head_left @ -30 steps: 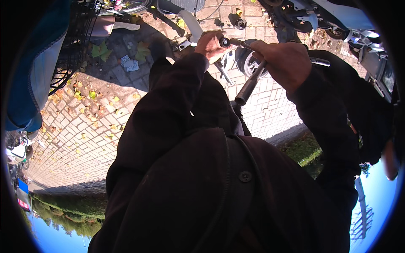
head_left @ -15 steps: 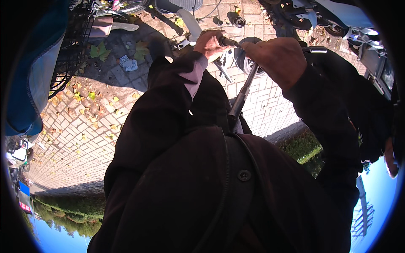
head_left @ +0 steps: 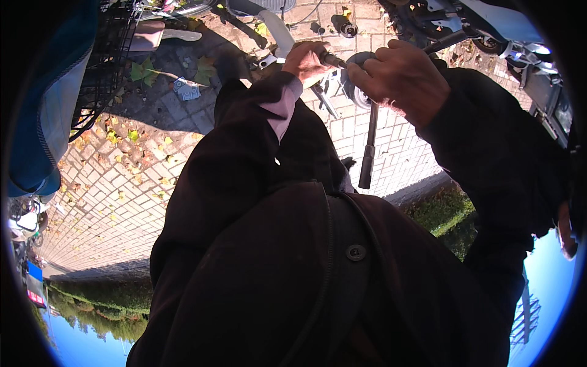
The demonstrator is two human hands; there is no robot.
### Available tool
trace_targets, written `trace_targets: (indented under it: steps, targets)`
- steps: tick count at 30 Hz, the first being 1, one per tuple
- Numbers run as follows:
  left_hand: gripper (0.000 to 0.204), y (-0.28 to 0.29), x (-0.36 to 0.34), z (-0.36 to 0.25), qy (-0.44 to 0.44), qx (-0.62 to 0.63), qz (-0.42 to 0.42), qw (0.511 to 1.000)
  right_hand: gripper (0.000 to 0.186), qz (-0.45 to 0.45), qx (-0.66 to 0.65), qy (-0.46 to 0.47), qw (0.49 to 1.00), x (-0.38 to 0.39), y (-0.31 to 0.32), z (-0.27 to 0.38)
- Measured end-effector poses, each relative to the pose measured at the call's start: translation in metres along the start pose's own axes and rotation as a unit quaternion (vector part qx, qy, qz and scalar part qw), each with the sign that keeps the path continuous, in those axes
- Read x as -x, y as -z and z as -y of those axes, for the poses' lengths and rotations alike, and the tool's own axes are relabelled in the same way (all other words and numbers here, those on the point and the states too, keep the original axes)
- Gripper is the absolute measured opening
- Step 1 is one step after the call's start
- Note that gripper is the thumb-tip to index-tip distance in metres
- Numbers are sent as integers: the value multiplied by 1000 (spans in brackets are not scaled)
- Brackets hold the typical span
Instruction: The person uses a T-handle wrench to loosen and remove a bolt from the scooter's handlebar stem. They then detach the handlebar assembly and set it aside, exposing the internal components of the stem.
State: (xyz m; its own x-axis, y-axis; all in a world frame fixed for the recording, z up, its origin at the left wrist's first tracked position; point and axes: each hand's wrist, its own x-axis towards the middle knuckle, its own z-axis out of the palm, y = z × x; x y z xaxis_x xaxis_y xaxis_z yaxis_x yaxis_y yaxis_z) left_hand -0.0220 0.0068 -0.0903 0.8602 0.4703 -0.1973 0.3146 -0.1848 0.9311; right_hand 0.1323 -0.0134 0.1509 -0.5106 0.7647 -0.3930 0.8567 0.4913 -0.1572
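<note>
My left hand (head_left: 307, 63) is closed around a short metal shaft (head_left: 333, 60) whose end points toward my right hand. My right hand (head_left: 400, 79) is shut at the top of a long-handled wrench. The handle (head_left: 368, 147) hangs below my fist, slim and metallic above, with a thick dark end. Another dark bar (head_left: 446, 41) shows beyond my knuckles; whether it belongs to the wrench I cannot tell. Where the shaft meets the wrench is hidden by my right fingers. Behind my hands are a small wheel (head_left: 362, 98) and a grey curved tube (head_left: 278, 33).
Brick paving (head_left: 122, 202) with scattered leaves spreads below. A dark cylindrical part (head_left: 348, 29) lies beyond my hands. Wire baskets (head_left: 110, 67) and a blue cover (head_left: 36, 110) stand at the left. Parked scooters (head_left: 489, 24) are at the upper right, and another person (head_left: 565, 229) at the right edge.
The wrench handle has swung to the right at its lower end and now hangs nearly upright. My right hand has turned and shifted slightly upward; the left has barely moved.
</note>
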Motion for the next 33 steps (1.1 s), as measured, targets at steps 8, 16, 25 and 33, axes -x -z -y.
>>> trace_targets:
  steps: [8, 16, 25, 33]
  targets:
    - [25, -4, 2, 5, 7, -1, -2, 1000, 11, -38, -17, 17, 999, -6, -6, -4]
    - [48, -19, 1, 25, 82, 5, 37, 996, 16, 62, -193, -237, 950, 5, -12, 2]
    - [38, 5, 6, -5, 58, -14, 36, 998, 16, 8, -182, -215, 959, 2, -18, 1]
    - [37, 8, 9, -11, 12, -2, 1, 1000, 24, 79, -177, -189, 963, -11, -13, -12]
